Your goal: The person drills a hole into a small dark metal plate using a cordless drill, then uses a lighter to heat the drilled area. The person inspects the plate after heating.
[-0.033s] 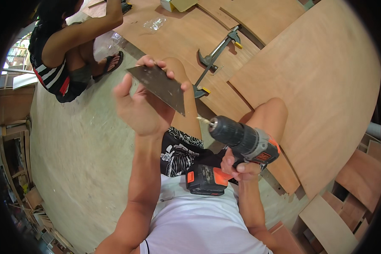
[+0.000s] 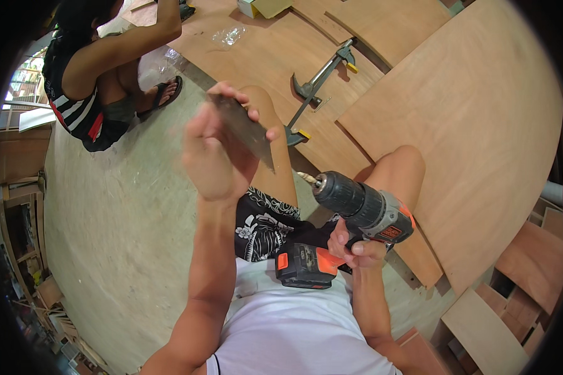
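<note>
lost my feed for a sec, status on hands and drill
Left hand holds dark plate up. Right hand grips drill, bit just short of plate. Nothing between.

The co-worker is cut off at the top edge; the drill bit looks blurred.

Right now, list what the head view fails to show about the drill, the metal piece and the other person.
- Cordless drill: the right hand hides its trigger and grip.
- Flat metal piece: the left hand covers its near end.
- Crouching person: cut off by the top edge.
</note>
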`<state>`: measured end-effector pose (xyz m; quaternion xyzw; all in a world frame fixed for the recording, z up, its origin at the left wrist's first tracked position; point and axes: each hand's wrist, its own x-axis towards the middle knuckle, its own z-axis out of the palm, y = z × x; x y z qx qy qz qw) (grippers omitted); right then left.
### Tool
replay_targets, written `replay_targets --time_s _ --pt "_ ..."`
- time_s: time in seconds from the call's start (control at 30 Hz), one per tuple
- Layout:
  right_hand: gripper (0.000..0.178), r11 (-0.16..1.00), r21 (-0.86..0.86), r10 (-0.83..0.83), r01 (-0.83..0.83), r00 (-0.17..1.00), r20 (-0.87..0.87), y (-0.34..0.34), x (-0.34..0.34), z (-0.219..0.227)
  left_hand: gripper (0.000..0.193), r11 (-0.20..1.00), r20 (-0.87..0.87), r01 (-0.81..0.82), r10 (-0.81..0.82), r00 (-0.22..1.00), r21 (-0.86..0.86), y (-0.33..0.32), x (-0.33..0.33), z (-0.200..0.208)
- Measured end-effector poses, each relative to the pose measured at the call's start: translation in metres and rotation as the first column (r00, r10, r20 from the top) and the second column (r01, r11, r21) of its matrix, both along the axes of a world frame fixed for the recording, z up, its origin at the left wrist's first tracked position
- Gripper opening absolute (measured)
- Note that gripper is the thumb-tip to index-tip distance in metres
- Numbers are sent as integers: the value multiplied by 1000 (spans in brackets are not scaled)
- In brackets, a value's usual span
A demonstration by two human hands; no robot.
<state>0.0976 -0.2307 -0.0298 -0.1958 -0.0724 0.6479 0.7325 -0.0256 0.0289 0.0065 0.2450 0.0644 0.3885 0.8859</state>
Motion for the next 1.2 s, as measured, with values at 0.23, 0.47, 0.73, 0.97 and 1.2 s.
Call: replay_targets --time_s 0.23,0.47,0.73,0.97,1.2 --pt "51 997 67 -34 37 998 -45 -6 4 -22 45 936 -571 -170 325 754 307 -5 -5 6" --pt "65 998 14 -53 54 998 -46 1 5 -16 26 961 -210 -246 217 953 -123 -10 3 -5" --pt "63 994 -109 -15 23 997 74 16 -1 1 47 970 113 41 -14 994 -239 -18 29 20" --pt "61 990 -137 -5 16 997 82 20 -2 -9 41 964 175 -67 115 978 -259 -17 39 17" --pt "59 986 -169 11 -9 1000 7 18 -2 -15 50 992 232 -47 73 970 -114 -16 32 -3"
